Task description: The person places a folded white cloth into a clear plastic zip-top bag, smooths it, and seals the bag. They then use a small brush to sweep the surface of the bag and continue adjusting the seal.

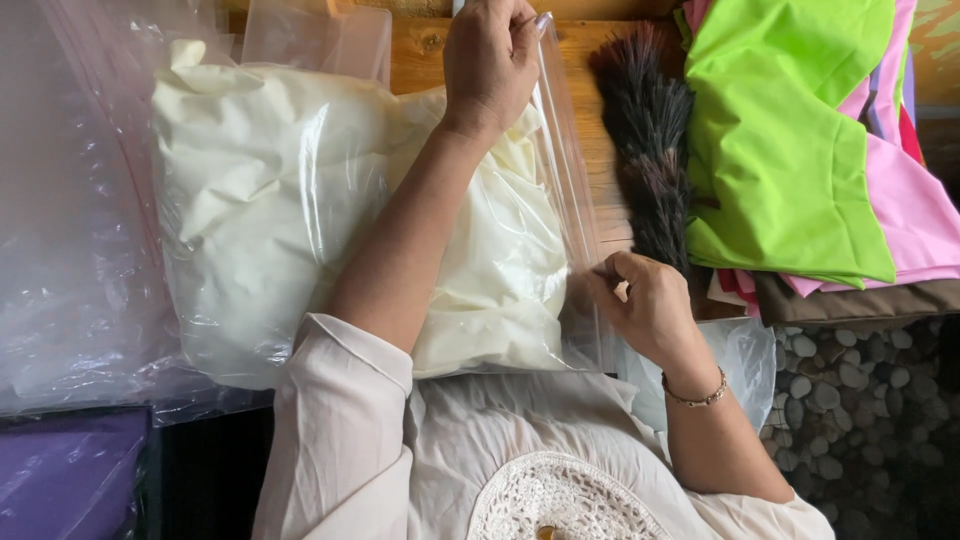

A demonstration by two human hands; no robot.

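A clear plastic bag (250, 150) holding folded cream cloth (260, 190) lies on a wooden table (425, 45). My left hand (490, 60) reaches across it and pinches the bag's open edge at the far end. My right hand (640, 300) pinches the same edge at the near end, fingers closed on the plastic. The bag's open strip (570, 170) runs between my two hands.
A dark feather duster (650, 150) lies right of the bag. A stack of folded green, pink and brown cloth (800, 150) sits at the right. Loose clear plastic bags (70, 250) pile at the left, purple cloth (70, 470) below. Pebbled floor (860, 400) shows at lower right.
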